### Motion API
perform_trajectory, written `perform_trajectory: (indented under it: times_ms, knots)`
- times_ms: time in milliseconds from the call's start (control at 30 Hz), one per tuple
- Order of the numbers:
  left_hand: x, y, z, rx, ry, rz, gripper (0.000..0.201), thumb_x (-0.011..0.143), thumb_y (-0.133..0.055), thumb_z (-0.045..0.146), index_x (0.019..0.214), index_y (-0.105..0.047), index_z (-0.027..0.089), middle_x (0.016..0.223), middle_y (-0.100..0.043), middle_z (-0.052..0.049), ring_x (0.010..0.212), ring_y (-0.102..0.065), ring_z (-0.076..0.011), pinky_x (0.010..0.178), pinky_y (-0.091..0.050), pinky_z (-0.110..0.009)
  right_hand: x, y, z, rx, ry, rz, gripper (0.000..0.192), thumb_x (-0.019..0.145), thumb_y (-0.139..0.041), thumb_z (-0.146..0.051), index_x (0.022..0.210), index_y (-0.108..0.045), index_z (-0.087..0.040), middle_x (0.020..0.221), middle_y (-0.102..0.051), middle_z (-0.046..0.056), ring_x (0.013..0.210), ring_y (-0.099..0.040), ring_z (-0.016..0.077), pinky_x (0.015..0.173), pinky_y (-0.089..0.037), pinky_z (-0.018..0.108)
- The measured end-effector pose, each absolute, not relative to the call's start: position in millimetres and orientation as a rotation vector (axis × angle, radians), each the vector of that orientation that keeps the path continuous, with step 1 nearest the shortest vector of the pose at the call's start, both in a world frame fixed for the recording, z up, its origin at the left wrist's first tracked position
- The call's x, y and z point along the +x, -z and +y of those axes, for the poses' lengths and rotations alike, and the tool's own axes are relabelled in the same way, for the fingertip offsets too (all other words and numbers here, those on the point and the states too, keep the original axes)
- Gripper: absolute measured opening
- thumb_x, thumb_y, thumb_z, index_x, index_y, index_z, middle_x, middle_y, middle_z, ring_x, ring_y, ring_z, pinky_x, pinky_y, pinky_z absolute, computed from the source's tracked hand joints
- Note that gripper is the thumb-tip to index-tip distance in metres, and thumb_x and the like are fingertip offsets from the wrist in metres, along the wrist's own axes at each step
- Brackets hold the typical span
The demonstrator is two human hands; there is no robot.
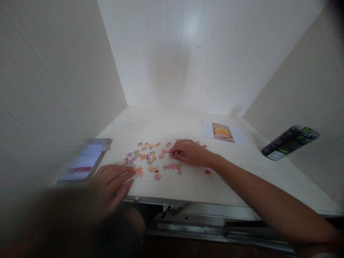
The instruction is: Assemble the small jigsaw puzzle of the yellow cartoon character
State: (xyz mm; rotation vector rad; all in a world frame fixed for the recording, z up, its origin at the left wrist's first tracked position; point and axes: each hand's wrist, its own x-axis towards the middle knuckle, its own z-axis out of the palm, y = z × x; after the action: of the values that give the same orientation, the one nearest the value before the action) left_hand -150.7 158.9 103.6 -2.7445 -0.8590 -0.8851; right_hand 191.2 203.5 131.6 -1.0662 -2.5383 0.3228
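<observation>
1. Pale table (188, 188) is bearing puzzle pieces (157, 176) near our fingers.
2. Our right hand (192, 152) is curling over a red piece (177, 152); gripping, we cannot tell.
3. Our open left hand (111, 176) is touching pieces.
4. We're seemingly sorting, probably needing light pinching next.

The left hand (112, 180) and right hand (189, 153) are showing bare, and the slender right forearm (249, 186) is showing uncovered too. A dark blur (115, 229), perhaps clothing, is filling the lower left.

Pale wood-grained panels (172, 68) enclose a whitish wood-grain desktop (166, 123) on three sides in what appears a study cubicle.
</observation>
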Motion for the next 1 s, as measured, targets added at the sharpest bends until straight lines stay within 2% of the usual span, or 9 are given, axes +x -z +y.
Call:
perform_trajectory:
  times_ms: [133, 300, 400, 533, 700, 800, 900, 1000]
  knots:
    - [-146, -111, 157, -2.744, 0.857, -0.823, 0.029, 0.089, -0.056, 0.021, 0.116, -0.062, 0.024, 0.112, -0.071, -0.006, 0.102, -0.064, -0.0241, 0.091, -0.050, -0.042, 190, -132, 203, -1.055, -0.263, -2.534, 0.020, 0.090, -0.056, -0.019, 0.103, -0.070, -0.018, 0.099, -0.069, 0.009, 0.090, -0.060, 0.0177, 0.084, -0.046, 0.033]
    - [-146, -114, 158, -2.773, 0.852, -0.817, 0.026, 0.089, -0.056, 0.021, 0.114, -0.066, 0.021, 0.108, -0.072, -0.006, 0.099, -0.066, -0.0228, 0.089, -0.052, -0.040, 181, -132, 195, -0.921, -0.159, -2.599, 0.028, 0.094, -0.050, -0.019, 0.116, -0.067, -0.021, 0.126, -0.064, 0.010, 0.116, -0.054, 0.0222, 0.099, -0.041, 0.043]
    - [-149, -113, 159, -2.814, 0.794, -0.817, 0.026, 0.088, -0.058, 0.019, 0.113, -0.066, 0.020, 0.111, -0.071, -0.008, 0.104, -0.065, -0.0231, 0.092, -0.053, -0.040, 175, -130, 191, -0.862, -0.152, -2.674, 0.030, 0.096, -0.048, -0.023, 0.121, -0.065, -0.023, 0.130, -0.064, 0.007, 0.125, -0.050, 0.0231, 0.104, -0.037, 0.046]
    - [-150, -114, 158, -2.852, 0.773, -0.827, 0.027, 0.087, -0.059, 0.016, 0.113, -0.066, 0.018, 0.115, -0.069, -0.009, 0.111, -0.062, -0.0231, 0.098, -0.052, -0.040, 173, -130, 190, -0.864, -0.143, -2.696, 0.028, 0.096, -0.047, -0.024, 0.117, -0.067, -0.020, 0.123, -0.068, 0.007, 0.119, -0.054, 0.0230, 0.103, -0.037, 0.046]
    - [-146, -119, 156, -2.847, 0.839, -0.808, 0.022, 0.088, -0.057, 0.016, 0.105, -0.070, 0.019, 0.109, -0.072, -0.008, 0.105, -0.066, -0.0217, 0.093, -0.055, -0.039, 175, -134, 192, -0.934, -0.159, -2.646, 0.022, 0.094, -0.050, -0.021, 0.105, -0.070, -0.019, 0.108, -0.071, 0.009, 0.103, -0.060, 0.0213, 0.094, -0.041, 0.041]
    - [-146, -121, 154, -2.823, 0.851, -0.821, 0.024, 0.088, -0.055, 0.017, 0.108, -0.069, 0.020, 0.110, -0.072, -0.008, 0.102, -0.067, -0.0216, 0.092, -0.056, -0.040, 176, -131, 195, -1.044, -0.189, -2.585, 0.023, 0.092, -0.053, -0.023, 0.109, -0.068, -0.018, 0.100, -0.071, 0.009, 0.094, -0.060, 0.0208, 0.087, -0.043, 0.038]
    - [-148, -120, 152, -2.804, 0.868, -0.860, 0.029, 0.089, -0.055, 0.017, 0.115, -0.066, 0.021, 0.113, -0.071, -0.008, 0.103, -0.067, -0.0217, 0.090, -0.057, -0.038, 178, -127, 199, -1.092, -0.230, -2.548, 0.026, 0.091, -0.056, -0.027, 0.114, -0.066, -0.019, 0.104, -0.070, 0.010, 0.097, -0.060, 0.0220, 0.088, -0.043, 0.038]
    - [-150, -119, 151, -2.806, 0.880, -0.906, 0.033, 0.088, -0.055, 0.017, 0.120, -0.063, 0.021, 0.115, -0.070, -0.008, 0.104, -0.066, -0.0218, 0.091, -0.057, -0.037, 179, -125, 200, -1.095, -0.256, -2.537, 0.022, 0.092, -0.056, -0.027, 0.109, -0.068, -0.019, 0.105, -0.071, 0.009, 0.099, -0.060, 0.0222, 0.090, -0.043, 0.038]
